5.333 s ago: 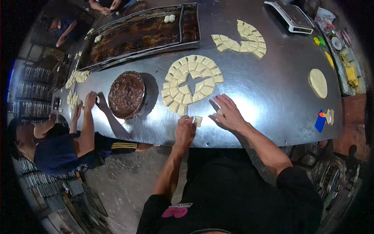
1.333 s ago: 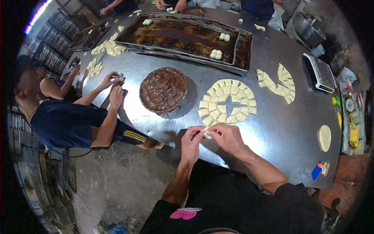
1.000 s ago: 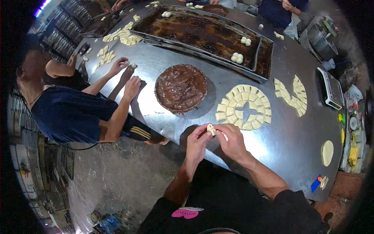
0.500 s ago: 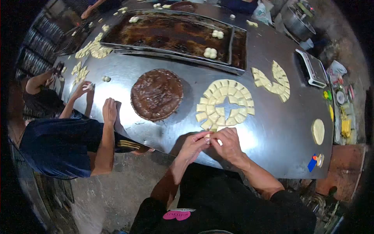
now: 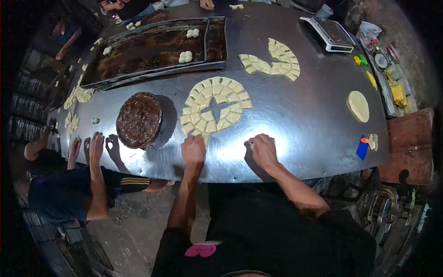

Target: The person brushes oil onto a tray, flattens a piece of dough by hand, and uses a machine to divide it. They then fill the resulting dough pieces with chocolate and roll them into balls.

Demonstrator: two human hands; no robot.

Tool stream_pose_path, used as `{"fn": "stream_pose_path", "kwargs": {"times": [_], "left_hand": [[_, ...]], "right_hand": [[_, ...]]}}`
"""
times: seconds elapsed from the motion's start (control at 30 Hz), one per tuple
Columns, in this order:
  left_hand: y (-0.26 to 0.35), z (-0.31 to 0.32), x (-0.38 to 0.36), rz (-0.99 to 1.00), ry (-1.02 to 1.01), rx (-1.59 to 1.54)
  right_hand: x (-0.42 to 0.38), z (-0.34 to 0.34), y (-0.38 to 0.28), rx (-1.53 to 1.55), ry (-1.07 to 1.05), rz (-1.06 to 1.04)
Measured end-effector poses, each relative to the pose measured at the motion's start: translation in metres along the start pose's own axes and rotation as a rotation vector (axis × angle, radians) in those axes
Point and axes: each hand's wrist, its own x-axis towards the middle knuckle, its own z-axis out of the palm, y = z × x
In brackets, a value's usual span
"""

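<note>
My left hand [image 5: 194, 150] rests at the near edge of the steel worktop [image 5: 304, 111], its fingers curled down onto the nearest pieces of the ring of cut dough squares [image 5: 215, 105]; whether they pinch a piece or only press on it I cannot tell. My right hand [image 5: 262, 150] sits just to the right, fingers bunched on the bare metal around what looks like a small bit of dough [image 5: 249, 144], too small to be sure of. Beside the ring, toward the left, stands a round pan of dark filling [image 5: 139, 119], and behind it a long blackened tray [image 5: 152, 46] holds a few pale dough balls [image 5: 185, 57]. A second curved row of squares [image 5: 272, 62] lies further back, with a scale [image 5: 328, 32] at the far right corner and a flat dough disc [image 5: 358, 105] near the right edge. Another person's hand [image 5: 97, 141] rests on the near left edge. The risk, as I judge it, is that the squares lie touching and could stick or drag out of the ring when one is lifted, or that a piece slips off the near edge. A pink label on my shirt [image 5: 201, 249] carries writing too blurred to read.
</note>
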Motion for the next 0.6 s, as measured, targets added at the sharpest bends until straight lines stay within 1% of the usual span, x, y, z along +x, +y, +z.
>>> {"fn": "stream_pose_path", "kwargs": {"times": [0.07, 0.1, 0.13, 0.17, 0.2, 0.27, 0.3, 0.33, 0.37, 0.4, 0.43, 0.47, 0.53, 0.57, 0.6], "left_hand": [[-0.01, 0.028, 0.002, 0.026, -0.119, 0.303], [-0.001, 0.015, 0.005, 0.006, -0.175, 0.313], [0.002, 0.012, 0.007, -0.037, -0.177, 0.29], [0.014, 0.0, 0.008, -0.049, -0.171, 0.228], [0.02, -0.004, 0.008, -0.072, -0.231, 0.183], [0.017, 0.015, -0.002, 0.059, -0.091, 0.137], [0.018, 0.016, -0.004, 0.047, -0.088, 0.143], [0.019, 0.014, -0.009, -0.005, -0.162, 0.069], [0.018, 0.01, -0.012, -0.051, -0.237, -0.001], [0.018, -0.003, -0.012, -0.048, -0.232, 0.009], [0.021, -0.023, -0.018, -0.228, -0.173, -0.212], [0.019, -0.036, -0.029, -0.411, -0.118, -0.436], [-0.008, -0.047, -0.05, -0.443, -0.132, -0.602], [-0.038, -0.033, -0.064, -0.365, -0.141, -0.517], [-0.042, -0.035, -0.067, -0.378, -0.15, -0.517]], "right_hand": [[-0.008, 0.019, 0.013, -0.033, -0.079, -0.182], [-0.024, 0.022, 0.032, 0.009, -0.182, -0.203], [-0.034, 0.015, 0.057, 0.015, -0.137, -0.336], [-0.032, 0.002, 0.073, -0.044, -0.123, -0.357], [-0.026, 0.006, 0.101, -0.117, -0.228, -0.238], [0.013, 0.014, 0.075, -0.14, 0.139, -0.132], [0.028, 0.03, 0.066, -0.046, 0.196, -0.122], [0.033, 0.042, 0.053, 0.071, 0.198, -0.124], [0.02, 0.046, 0.05, 0.084, 0.008, -0.147], [0.005, 0.049, 0.047, 0.093, -0.169, -0.178], [-0.015, 0.037, 0.046, 0.181, -0.19, -0.246], [-0.031, 0.032, 0.068, 0.207, -0.214, -0.272], [-0.019, -0.001, 0.102, 0.012, -0.431, -0.187], [-0.004, -0.01, 0.087, -0.044, -0.203, -0.116], [0.015, -0.009, 0.068, -0.102, 0.03, -0.046]]}}
